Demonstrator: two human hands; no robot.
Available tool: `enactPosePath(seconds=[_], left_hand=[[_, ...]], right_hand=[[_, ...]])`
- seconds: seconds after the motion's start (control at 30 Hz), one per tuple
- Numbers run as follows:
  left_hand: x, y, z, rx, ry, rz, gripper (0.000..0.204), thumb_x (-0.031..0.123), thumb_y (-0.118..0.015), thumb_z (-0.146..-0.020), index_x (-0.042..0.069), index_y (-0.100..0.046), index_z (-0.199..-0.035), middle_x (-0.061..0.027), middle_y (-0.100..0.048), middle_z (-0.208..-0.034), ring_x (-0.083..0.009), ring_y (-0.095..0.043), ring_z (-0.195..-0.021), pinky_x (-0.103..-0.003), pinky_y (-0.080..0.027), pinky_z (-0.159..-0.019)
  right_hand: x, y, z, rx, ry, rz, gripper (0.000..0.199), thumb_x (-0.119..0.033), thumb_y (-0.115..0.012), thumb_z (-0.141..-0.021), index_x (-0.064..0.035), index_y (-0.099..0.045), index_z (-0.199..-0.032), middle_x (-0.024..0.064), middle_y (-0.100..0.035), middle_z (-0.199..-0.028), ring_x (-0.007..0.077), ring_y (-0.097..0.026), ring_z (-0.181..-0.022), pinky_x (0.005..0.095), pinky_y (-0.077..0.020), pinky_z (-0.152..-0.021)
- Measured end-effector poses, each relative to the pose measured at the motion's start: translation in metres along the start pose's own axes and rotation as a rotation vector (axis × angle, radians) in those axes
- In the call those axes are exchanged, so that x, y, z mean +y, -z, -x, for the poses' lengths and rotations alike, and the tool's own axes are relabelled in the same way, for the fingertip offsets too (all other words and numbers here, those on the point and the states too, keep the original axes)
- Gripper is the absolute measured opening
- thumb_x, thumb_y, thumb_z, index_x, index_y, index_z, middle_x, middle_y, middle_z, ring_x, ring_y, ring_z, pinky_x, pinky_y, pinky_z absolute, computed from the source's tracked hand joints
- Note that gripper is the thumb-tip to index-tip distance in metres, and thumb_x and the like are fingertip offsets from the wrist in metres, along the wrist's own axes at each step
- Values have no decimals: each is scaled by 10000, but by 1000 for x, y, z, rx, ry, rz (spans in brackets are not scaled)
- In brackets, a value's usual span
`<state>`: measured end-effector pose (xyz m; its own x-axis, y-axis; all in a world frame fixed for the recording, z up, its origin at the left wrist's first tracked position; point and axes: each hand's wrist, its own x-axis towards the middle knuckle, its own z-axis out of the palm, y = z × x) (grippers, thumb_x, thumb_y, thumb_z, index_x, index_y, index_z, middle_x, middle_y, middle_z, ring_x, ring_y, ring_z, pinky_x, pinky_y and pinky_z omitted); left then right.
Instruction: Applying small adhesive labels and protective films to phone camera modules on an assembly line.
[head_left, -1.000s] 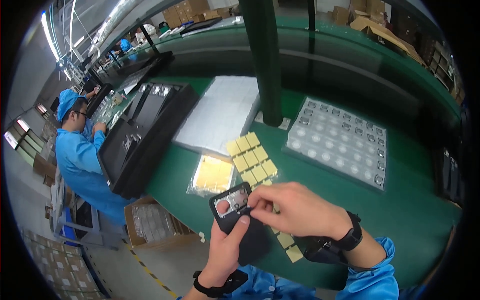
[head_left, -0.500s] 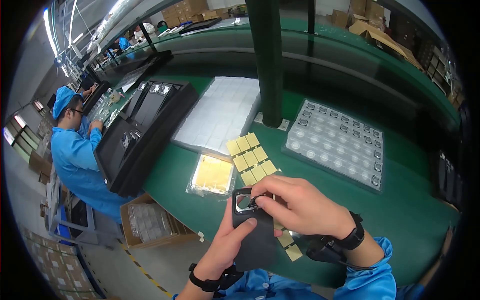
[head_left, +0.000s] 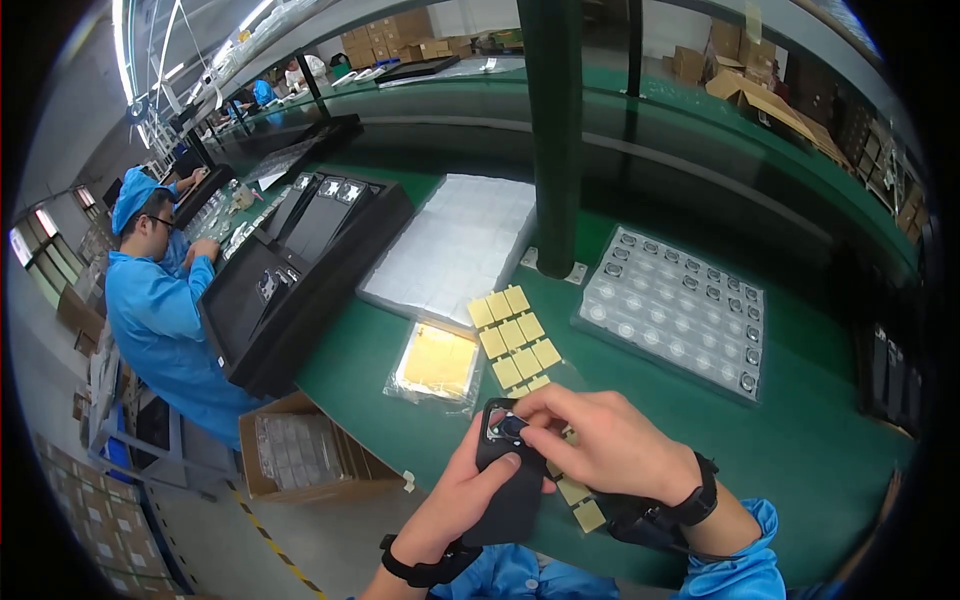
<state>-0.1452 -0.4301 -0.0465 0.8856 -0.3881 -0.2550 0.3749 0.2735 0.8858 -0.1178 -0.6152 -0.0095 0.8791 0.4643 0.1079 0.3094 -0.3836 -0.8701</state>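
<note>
My left hand [head_left: 462, 502] grips a flat black phone case [head_left: 506, 508], thumb across its face. The top end of the case, with its wide camera cutout, tilts away from me. At that cutout, my right hand [head_left: 612, 440] pinches a small dark round part [head_left: 512, 427] with a shiny face. The part lies over the opening; whether it is seated there I cannot tell. Beyond and partly beneath my hands is a strip of yellow square pads [head_left: 513, 338]. A clear plastic tray [head_left: 655, 312] at the right carries several dark ring-shaped parts in its pockets.
A bag of yellow sheets [head_left: 437, 360] lies by a white padded stack [head_left: 455, 235]. The black bin [head_left: 300, 330] on the left holds black cases. A green post [head_left: 556, 140] rises from the bench. On the left sits a co-worker [head_left: 160, 310] in blue, above an open carton [head_left: 350, 478].
My right fingers have brought the dark round part flatter over the cutout, where its shiny face now shows. The whole scene has shifted slightly down in view.
</note>
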Motion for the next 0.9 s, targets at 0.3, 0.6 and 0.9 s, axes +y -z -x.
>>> enactPosePath(seconds=[0.3, 0.6, 0.9], left_hand=[[2, -4, 10, -75, -19, -75, 471, 13, -407, -949, 27, -265, -1399, -127, -519, -1191, -204, -657, -908, -312, -539, -793], [-7, -7, 21, 53, -59, -126, 368, 153, -359, -1025, 11, -352, -1363, -102, -514, -1215, -151, -603, -995, -278, -502, -850], [-1, -1, 24, -57, -34, 170, 430, 268, -387, -1004, 15, -345, -1348, -179, -567, -1167, -243, -663, -900, -317, -543, -781]], right_hand=[[14, -22, -2, 225, 213, 18, 77, -96, -613, -879, -31, -623, -920, 91, -660, -740, 196, -634, -500, 298, -488, -482], [14, -34, 5, 309, 342, 176, 132, -123, -665, -841, -36, -575, -883, 73, -618, -730, 233, -639, -642, 355, -492, -601], [16, -34, 0, 428, 373, 213, 296, -164, -718, -815, -55, -625, -1074, 67, -601, -779, 199, -590, -711, 313, -468, -699]])
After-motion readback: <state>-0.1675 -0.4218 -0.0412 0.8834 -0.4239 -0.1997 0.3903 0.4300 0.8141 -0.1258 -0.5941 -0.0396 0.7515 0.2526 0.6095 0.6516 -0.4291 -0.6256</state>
